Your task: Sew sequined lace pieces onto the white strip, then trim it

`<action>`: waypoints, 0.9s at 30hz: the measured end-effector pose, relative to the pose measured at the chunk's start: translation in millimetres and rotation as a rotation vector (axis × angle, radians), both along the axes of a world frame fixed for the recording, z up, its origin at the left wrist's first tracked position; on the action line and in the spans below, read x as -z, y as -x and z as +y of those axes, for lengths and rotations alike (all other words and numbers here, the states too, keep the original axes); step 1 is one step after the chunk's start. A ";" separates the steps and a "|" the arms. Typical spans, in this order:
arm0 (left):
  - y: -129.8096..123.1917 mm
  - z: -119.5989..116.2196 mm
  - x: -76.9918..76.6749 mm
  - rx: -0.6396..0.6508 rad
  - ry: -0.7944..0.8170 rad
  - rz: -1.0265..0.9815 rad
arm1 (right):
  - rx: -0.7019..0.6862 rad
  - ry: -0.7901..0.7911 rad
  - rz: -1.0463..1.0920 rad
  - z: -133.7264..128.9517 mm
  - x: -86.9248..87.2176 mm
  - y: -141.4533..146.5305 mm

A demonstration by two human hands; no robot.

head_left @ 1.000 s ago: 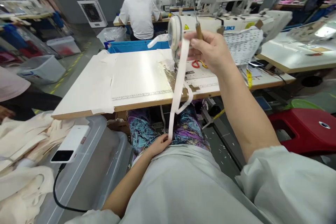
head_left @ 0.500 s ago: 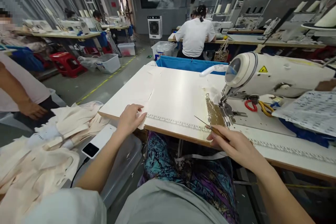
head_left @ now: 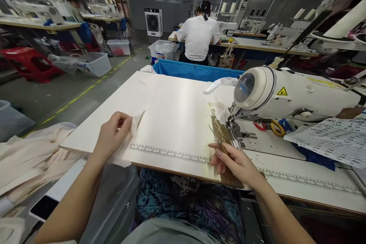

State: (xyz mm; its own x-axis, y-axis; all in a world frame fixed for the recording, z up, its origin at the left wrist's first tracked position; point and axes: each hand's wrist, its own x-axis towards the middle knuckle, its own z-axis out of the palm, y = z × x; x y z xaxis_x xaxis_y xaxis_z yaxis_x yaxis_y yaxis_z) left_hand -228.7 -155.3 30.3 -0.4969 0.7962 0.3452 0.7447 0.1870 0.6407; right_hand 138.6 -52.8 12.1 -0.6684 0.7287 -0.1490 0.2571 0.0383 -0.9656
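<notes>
My left hand (head_left: pixel 113 135) is closed in a pinch on a thin cream fabric piece (head_left: pixel 126 151), whose upper corner is raised off the white table (head_left: pixel 171 110) and whose lower part hangs over the front edge. My right hand (head_left: pixel 236 164) grips an awl (head_left: pixel 220 145) by its wooden handle, its thin metal point aimed up and left. That hand is over the front of a brown plate (head_left: pixel 221 131), left of the sewing machine (head_left: pixel 259 87). A printed ruler strip (head_left: pixel 174 154) runs along the table's front.
Cream fabric pieces (head_left: pixel 34 156) are heaped at the left, beside a white device with a dark screen (head_left: pixel 44 207). Scissors with yellow handles (head_left: pixel 277 127) and a written paper sheet (head_left: pixel 328 135) are by the machine. A blue cloth bin (head_left: pixel 197 71) borders the table's far side.
My left hand has lifted the fabric piece's corner, drawing it left along the table. My right hand still holds the awl, now nearer the brown plate. The view has turned right.
</notes>
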 end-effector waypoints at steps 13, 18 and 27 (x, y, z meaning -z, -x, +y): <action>-194.8 41.6 28.0 1.284 0.149 0.397 | 0.132 0.445 0.256 36.3 6.5 60.9; -202.9 25.3 21.1 1.558 0.047 0.173 | 0.182 0.370 0.228 18.9 2.5 34.3; -121.8 84.0 21.8 0.934 0.078 0.334 | 0.225 0.211 -0.004 -50.3 5.9 -36.6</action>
State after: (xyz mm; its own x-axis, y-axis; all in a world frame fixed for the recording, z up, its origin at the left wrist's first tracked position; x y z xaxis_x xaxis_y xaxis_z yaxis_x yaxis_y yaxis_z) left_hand -106.9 -71.3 8.5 0.4545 0.8445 0.2833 0.7544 -0.5340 0.3817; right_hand 175.3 -103.1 6.2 -0.4925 0.8113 -0.3151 0.2400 -0.2214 -0.9452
